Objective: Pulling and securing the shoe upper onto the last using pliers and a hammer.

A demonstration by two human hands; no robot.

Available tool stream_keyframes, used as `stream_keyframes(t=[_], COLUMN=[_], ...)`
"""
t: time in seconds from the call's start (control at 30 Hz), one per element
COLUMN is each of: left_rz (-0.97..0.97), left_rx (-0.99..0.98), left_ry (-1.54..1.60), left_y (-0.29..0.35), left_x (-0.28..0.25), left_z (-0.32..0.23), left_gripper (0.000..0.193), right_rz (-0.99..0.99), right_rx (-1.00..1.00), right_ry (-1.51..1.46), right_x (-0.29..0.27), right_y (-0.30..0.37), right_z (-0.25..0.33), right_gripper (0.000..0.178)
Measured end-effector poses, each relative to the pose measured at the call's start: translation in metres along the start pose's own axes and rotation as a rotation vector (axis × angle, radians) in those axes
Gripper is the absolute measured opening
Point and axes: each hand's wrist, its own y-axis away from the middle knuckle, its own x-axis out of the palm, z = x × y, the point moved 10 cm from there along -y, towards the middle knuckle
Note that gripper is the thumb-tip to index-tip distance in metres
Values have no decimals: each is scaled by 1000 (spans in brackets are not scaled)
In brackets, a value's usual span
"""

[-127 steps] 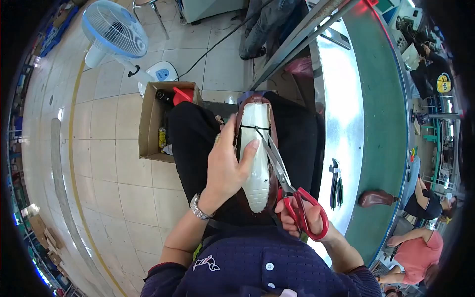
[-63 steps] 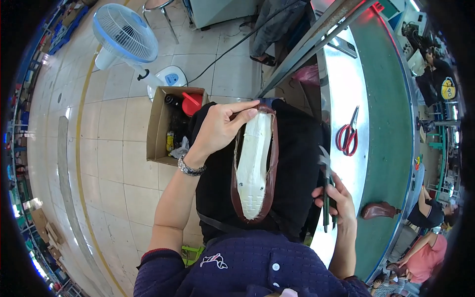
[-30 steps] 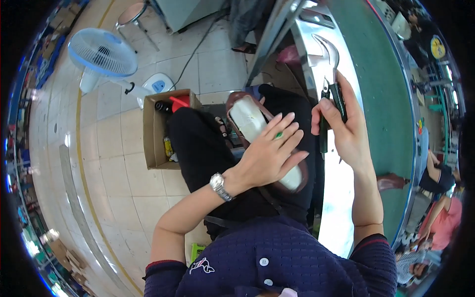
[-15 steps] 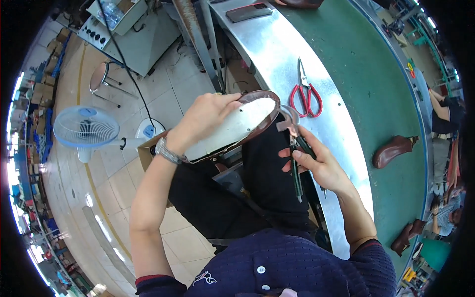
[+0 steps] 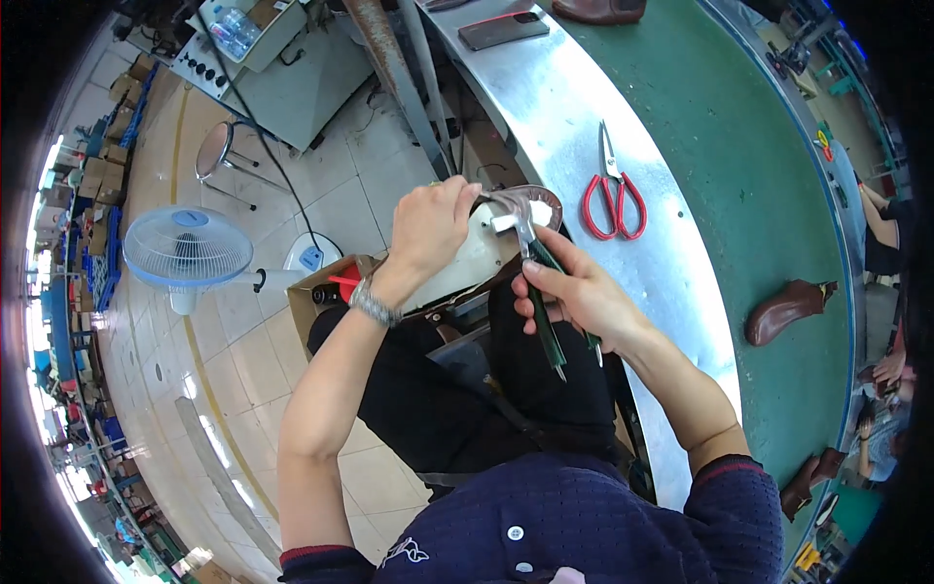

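Observation:
Sole up across my lap lies a brown shoe with a white bottom (image 5: 457, 268). My left hand (image 5: 428, 232) is closed at its far left edge, fingertips pinched there close to the tool's head; the exact part they grip is hidden. In my right hand (image 5: 579, 292) is a pair of lasting pliers (image 5: 514, 222) with dark green handles and a metal hammer-like head. My right fingers wrap the handles. The pliers' head lies over the toe half of the white bottom, its jaws near the far rim by my left fingertips.
Red-handled scissors (image 5: 615, 206) lie on the metal bench edge (image 5: 681, 321), with a phone (image 5: 504, 30) farther off. Brown shoes (image 5: 790, 310) rest on the green belt (image 5: 681, 127). Left are a fan (image 5: 190, 248), a stool (image 5: 216, 151) and a cardboard box (image 5: 307, 316). Other people sit far right.
The pliers have moved left from beside the toe to over the white bottom. My left hand has shifted right along the shoe's far edge, its fingertips now close to the jaws.

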Motion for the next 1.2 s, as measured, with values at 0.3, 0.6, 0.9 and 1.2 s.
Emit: stream_keyframes(t=[0.3,0.6,0.9,1.2], left_rz=[335,-131,-216,-221], left_rx=[-192,-93,-51,1], left_ry=[300,23,28,-9], left_y=[16,67,74,86], left_x=[5,-10,-16,-7], left_z=[31,-27,-42,-45], left_gripper=[62,107,83,79], right_rz=[114,113,-70,-20], right_rx=[22,203,-543,-599], right_ry=[628,1244,1378,1571], right_x=[-10,24,10,8], right_y=[-23,-17,6,10], right_z=[41,69,48,41], right_gripper=[68,68,61,58])
